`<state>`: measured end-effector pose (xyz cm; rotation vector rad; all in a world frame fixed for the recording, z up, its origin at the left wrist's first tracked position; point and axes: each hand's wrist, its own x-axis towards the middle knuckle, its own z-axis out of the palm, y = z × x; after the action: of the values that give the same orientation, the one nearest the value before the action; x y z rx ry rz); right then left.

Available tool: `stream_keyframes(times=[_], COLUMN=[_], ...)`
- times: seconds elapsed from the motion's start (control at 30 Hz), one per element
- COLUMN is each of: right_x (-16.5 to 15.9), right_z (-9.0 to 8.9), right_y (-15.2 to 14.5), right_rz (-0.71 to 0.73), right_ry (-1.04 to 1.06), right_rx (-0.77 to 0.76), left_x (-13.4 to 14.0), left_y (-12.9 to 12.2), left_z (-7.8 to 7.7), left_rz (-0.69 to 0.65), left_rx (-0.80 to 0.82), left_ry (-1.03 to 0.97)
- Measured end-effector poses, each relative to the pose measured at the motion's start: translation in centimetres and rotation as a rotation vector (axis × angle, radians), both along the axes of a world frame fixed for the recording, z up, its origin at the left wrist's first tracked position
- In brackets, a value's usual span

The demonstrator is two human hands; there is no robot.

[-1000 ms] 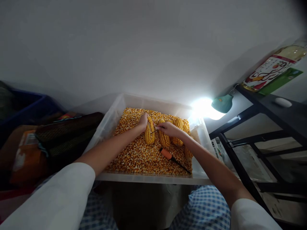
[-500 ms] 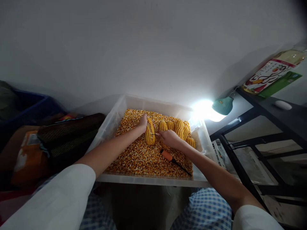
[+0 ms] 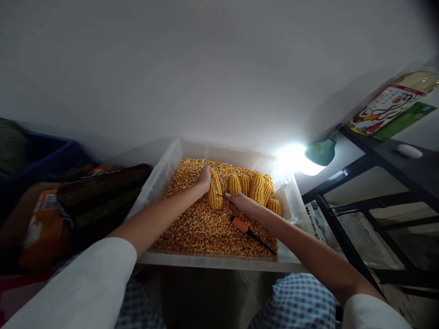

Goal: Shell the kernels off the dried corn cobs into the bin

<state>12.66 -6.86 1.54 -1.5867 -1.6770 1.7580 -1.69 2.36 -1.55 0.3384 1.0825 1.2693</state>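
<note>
Head view: corn cob [image 3: 216, 196] in hand, over the kernel bed [image 3: 199, 233] inside a translucent bin [image 3: 219, 262], roughly mid-bin. Pale strip runs lengthwise down the cob, kernels gone there; yellow rows on both sides. Left hand [image 3: 205, 177] has fingers closed round the cob's far end. Right hand [image 3: 238, 203] is just right of the cob, fingertips pinched narrow on a thin dark tool [image 3: 221, 195], tip at the cob; whether it touches, cannot tell.

Beyond the right hand, more cobs [image 3: 256, 187] lie side by side on the kernels, rows full where visible. Orange-handled tool [image 3: 239, 224] lies near the right forearm, dark shaft slanting to the bin's near right corner.

Outside bin: lit lamp [image 3: 320, 153] with green top hanging off a dark rack [image 3: 380, 157]; labelled bottle [image 3: 387, 105], green pack [image 3: 404, 120] and white rounded object [image 3: 409, 151] on the rack. Left side: dark mesh bag [image 3: 106, 203], orange packet [image 3: 43, 228], blue crate [image 3: 51, 157]. White sleeves, blue checked cloth [image 3: 298, 299] below.
</note>
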Motion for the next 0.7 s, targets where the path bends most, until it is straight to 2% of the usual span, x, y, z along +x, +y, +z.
stream_keyframes(times=[0.07,0.13,0.3,0.37,0.57,0.7], right_x=[-0.2,-0.4,-0.8,-0.9,-1.5,-1.9], right_z=[0.1,0.1,0.0,-0.1,-1.5,-2.0], right_y=[-0.2,-0.3,-0.2,-0.3,-1.0,-0.9], right_rz=[-0.009,0.006,0.106,0.164,0.128,0.133], right_ry=[0.057,0.024,-0.324,-0.408,-0.455,-0.436], right_rx=[-0.040,0.006,0.384,0.460,0.527,0.537], left_x=[-0.1,-0.1,0.2,0.2,-0.4,-0.7], left_y=[0.2,0.4,0.6,0.6,1.2,1.3], left_z=[0.2,0.4,0.8,0.5,-0.6,-0.5], left_rz=[-0.031,-0.037,0.048,0.098,0.222,0.204], left_rx=[0.008,0.026,0.105,0.118,0.049,0.000], left_ry=[0.012,0.025,0.121,0.159,0.191,0.131])
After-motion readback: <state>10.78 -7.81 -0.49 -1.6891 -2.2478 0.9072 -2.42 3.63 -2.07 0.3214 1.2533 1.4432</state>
